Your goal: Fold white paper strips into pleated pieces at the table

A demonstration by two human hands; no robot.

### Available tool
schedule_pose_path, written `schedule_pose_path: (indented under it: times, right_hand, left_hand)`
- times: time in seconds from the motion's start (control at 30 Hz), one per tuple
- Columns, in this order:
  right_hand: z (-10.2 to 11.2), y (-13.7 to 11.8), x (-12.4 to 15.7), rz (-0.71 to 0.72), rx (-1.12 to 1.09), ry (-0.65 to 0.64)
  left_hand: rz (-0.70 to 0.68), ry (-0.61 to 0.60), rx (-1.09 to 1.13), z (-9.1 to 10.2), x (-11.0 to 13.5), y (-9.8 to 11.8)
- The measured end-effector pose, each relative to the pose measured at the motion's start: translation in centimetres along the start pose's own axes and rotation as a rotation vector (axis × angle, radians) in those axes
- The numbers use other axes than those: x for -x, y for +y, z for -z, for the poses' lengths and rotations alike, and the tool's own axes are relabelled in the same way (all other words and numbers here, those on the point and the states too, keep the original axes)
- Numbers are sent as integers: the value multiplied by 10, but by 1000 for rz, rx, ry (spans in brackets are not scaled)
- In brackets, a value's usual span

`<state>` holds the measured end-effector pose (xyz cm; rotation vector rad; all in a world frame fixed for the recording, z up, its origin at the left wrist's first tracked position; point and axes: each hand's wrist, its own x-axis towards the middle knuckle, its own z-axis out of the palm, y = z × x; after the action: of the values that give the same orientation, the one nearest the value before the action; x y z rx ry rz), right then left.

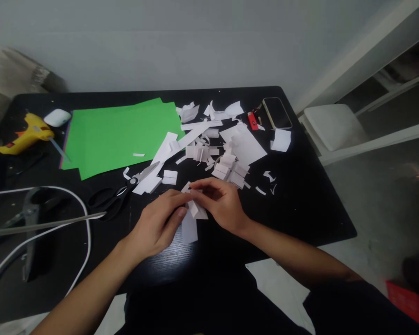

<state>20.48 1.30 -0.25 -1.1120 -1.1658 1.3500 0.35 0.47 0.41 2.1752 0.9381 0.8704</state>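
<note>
Close to the table's front, my left hand (162, 221) and my right hand (221, 202) meet over a folded piece of white paper (190, 229). The left thumb and forefinger pinch its upper left side. From the right, my other thumb and fingers grip its top, with the fingertips partly overlapping the folds. One flat strip of the paper hangs down below the hands. Just beyond them lie a small folded paper block (170, 177) and black-handled scissors (125, 190), resting partly on a long white strip (164, 156).
Green sheets (125, 137) lie at the back left beside a yellow glue gun (30, 135) and a white case (57, 117). Folded paper pieces (230, 170) and scraps crowd the middle. A red lighter (253, 121) and a phone (277, 113) sit back right. A white cable (88, 228) loops at left.
</note>
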Motion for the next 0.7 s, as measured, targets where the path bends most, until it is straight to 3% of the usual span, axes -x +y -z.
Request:
schedule_pose_path:
  times: [0.2,0.53,0.7]
  right_hand:
    - [0,-2,1,50,25,-62]
    - [3,-2,2,460,314,-96]
    - [4,-2,1,481,347,-120]
  left_hand:
    - [102,127,88,-7,4,-4]
    - [190,256,109,-9,-1,-1]
    - [188,263,107,-8,2,0]
